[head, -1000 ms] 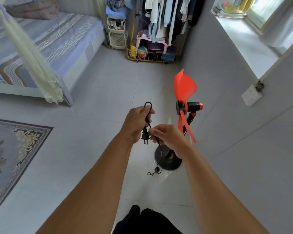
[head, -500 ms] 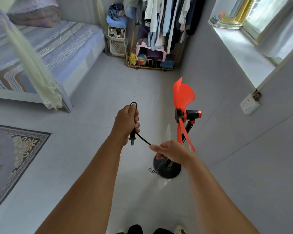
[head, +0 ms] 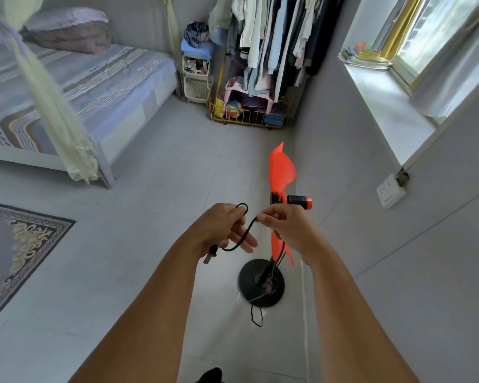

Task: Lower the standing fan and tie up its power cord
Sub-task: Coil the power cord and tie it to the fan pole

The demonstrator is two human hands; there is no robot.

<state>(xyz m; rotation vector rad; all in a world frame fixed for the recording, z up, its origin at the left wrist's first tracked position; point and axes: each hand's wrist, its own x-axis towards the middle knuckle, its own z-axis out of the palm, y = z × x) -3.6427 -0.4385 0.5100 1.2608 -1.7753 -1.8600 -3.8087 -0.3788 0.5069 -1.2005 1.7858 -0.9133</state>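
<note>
The person holds the black power cord [head: 249,230] in both hands in front of the standing fan [head: 282,170]. The left hand [head: 223,228] pinches a small loop of cord between thumb and forefinger, while its other fingers reach forward with the cord draped across them. The plug [head: 210,255] hangs below that hand near the wrist. The right hand [head: 286,225], just beside the left, pinches the cord between thumb and fingertips, and the short stretch between the two hands sags in a curve. From the right hand the cord drops along the fan's pole to the round black base [head: 248,277], where a slack loop lies on the tiled floor [head: 163,189].

The fan stands upright near the grey wall, its orange blades uncovered and its black motor housing [head: 299,201] pointing toward the wall. A white wall socket [head: 390,190] sits on that wall beneath the window sill [head: 385,100]. Farther back are a clothes rack [head: 274,37] over a yellow wire basket [head: 246,118], a white storage cart [head: 197,78], a bed [head: 108,87] with netting [head: 53,111], and a patterned rug [head: 17,244] at left.
</note>
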